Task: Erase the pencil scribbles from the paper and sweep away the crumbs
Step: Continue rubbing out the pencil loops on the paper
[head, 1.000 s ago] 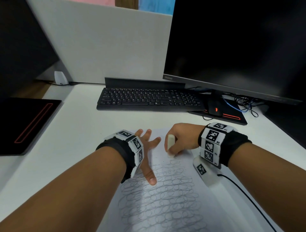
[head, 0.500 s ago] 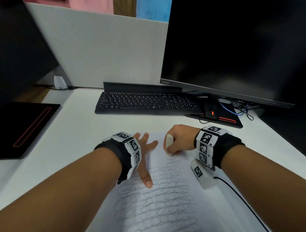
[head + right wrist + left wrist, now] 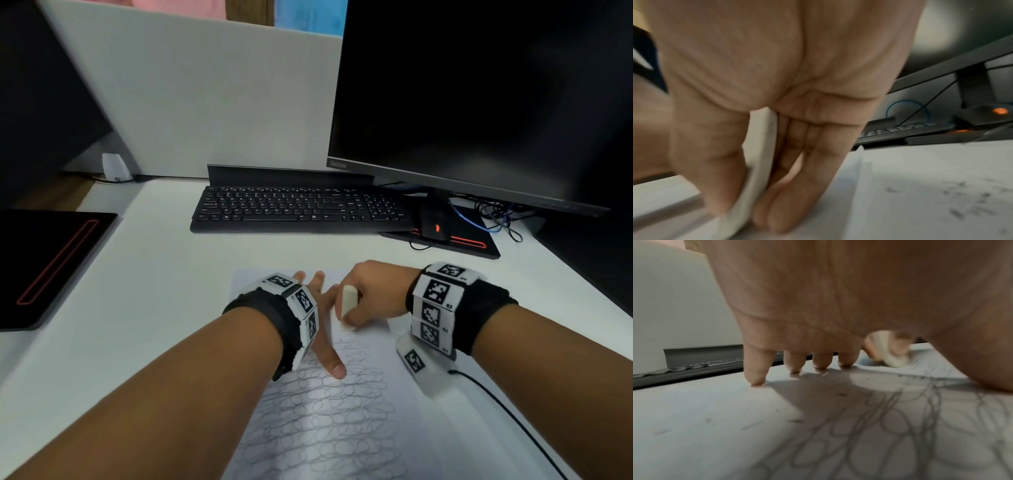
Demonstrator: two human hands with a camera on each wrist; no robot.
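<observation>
A white sheet of paper [image 3: 346, 431] covered in looping pencil scribbles [image 3: 329, 411] lies on the white desk in front of me. My left hand [image 3: 322, 329] lies spread flat on the sheet's upper left part, its fingertips [image 3: 756, 379] pressing the paper [image 3: 735, 426]. My right hand [image 3: 370, 294] pinches a white eraser [image 3: 347, 301] between thumb and fingers, its lower end on the paper's upper part. The right wrist view shows the eraser [image 3: 756, 162] blurred against the sheet. Dark crumbs [image 3: 966, 203] lie on the paper to its right; a few crumbs [image 3: 795, 421] lie near my left hand.
A black keyboard [image 3: 301, 209] sits beyond the paper, a black mouse [image 3: 435, 226] on a red-trimmed pad to its right under a large monitor [image 3: 479, 96]. Another dark pad [image 3: 48, 267] lies at the left. A thin black cable [image 3: 507, 418] trails from my right wrist.
The right hand with the eraser has shifted slightly left toward the left hand's fingers, rubbing the top of the sheet. The left hand stays pressed on the paper.
</observation>
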